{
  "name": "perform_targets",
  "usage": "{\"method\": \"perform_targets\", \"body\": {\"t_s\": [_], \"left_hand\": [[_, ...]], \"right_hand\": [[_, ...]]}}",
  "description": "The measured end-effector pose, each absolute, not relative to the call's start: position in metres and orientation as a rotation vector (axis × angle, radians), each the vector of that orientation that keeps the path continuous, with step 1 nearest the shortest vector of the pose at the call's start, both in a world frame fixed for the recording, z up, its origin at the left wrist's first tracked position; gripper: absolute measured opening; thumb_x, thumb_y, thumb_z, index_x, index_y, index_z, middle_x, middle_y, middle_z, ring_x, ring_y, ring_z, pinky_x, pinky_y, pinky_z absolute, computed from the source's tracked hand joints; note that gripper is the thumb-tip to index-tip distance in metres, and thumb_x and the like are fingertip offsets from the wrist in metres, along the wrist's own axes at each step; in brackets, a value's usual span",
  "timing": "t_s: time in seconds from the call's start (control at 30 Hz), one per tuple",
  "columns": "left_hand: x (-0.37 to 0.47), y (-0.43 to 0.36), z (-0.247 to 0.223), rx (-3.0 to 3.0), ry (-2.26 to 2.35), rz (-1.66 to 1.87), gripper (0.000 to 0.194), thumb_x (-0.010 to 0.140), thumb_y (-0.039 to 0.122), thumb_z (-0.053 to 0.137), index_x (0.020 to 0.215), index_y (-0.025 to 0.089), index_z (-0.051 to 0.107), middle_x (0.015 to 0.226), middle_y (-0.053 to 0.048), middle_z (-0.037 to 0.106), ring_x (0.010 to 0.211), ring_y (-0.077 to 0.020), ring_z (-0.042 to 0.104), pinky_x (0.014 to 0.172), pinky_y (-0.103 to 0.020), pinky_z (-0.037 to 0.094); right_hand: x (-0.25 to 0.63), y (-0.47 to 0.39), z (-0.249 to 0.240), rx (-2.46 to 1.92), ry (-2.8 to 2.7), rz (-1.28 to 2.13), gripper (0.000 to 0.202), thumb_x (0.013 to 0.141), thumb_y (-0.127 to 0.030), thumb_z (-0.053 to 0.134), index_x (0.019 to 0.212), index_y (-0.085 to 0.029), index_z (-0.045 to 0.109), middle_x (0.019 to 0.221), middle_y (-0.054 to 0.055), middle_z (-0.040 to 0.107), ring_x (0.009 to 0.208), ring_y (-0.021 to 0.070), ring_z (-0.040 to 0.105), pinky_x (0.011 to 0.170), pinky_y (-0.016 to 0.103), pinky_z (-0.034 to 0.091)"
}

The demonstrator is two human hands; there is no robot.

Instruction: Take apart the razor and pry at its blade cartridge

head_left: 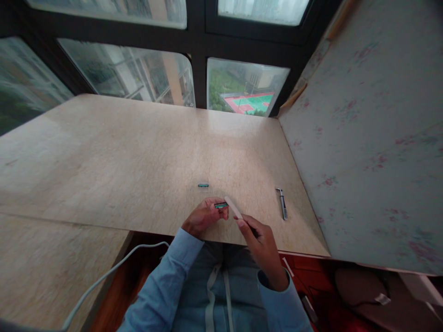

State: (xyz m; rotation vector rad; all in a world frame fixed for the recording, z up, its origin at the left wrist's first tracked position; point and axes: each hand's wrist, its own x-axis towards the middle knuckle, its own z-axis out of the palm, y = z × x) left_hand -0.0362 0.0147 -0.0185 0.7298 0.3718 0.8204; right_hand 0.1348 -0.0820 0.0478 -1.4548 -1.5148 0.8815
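Note:
My left hand is closed on a small razor cartridge with a green strip, pinched at the fingertips. In my right hand is a pale, flat, narrow stick, gripped at its lower end. The stick's upper tip is beside the cartridge; whether they touch I cannot tell. A second razor cartridge lies on the stone ledge, just beyond my left hand. Farther right, a razor handle in grey and dark tones lies on the ledge, apart from both hands.
Dark-framed windows border the far side of the ledge. A wall with floral paper rises along the right. At the lower left, a white cable loops past the ledge's front edge, over a reddish floor.

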Motion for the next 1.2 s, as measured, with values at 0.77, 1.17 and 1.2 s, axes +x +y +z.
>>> {"method": "perform_targets", "body": {"t_s": [0.77, 1.17, 1.2], "left_hand": [[-0.037, 0.014, -0.016, 0.745, 0.390, 0.802, 0.054, 0.062, 0.060, 0.082, 0.082, 0.010, 0.073, 0.069, -0.008, 0.068, 0.064, -0.0170, 0.062, 0.065, -0.029, 0.048], [-0.037, 0.014, -0.013, 0.772, 0.341, 0.790, 0.051, 0.065, 0.057, 0.082, 0.083, 0.010, 0.074, 0.068, -0.008, 0.068, 0.066, -0.0181, 0.064, 0.068, -0.030, 0.050], [-0.037, 0.014, -0.011, 0.765, 0.336, 0.783, 0.051, 0.063, 0.056, 0.083, 0.081, 0.010, 0.074, 0.068, -0.008, 0.068, 0.066, -0.0178, 0.064, 0.069, -0.030, 0.050]], "right_hand": [[0.136, -0.082, 0.046, -1.411, -1.559, 0.886, 0.041, 0.098, -0.042, 0.049, 0.109, -0.013, 0.076, 0.068, 0.003, 0.064, 0.060, 0.0152, 0.056, 0.057, 0.024, 0.043], [0.132, -0.080, 0.047, -1.382, -1.533, 0.925, 0.038, 0.098, -0.039, 0.049, 0.109, -0.015, 0.076, 0.074, 0.003, 0.068, 0.063, 0.0151, 0.059, 0.059, 0.024, 0.043], [0.132, -0.079, 0.047, -1.387, -1.521, 0.920, 0.037, 0.098, -0.039, 0.049, 0.109, -0.015, 0.076, 0.074, 0.003, 0.068, 0.063, 0.0151, 0.059, 0.059, 0.024, 0.043]]}}
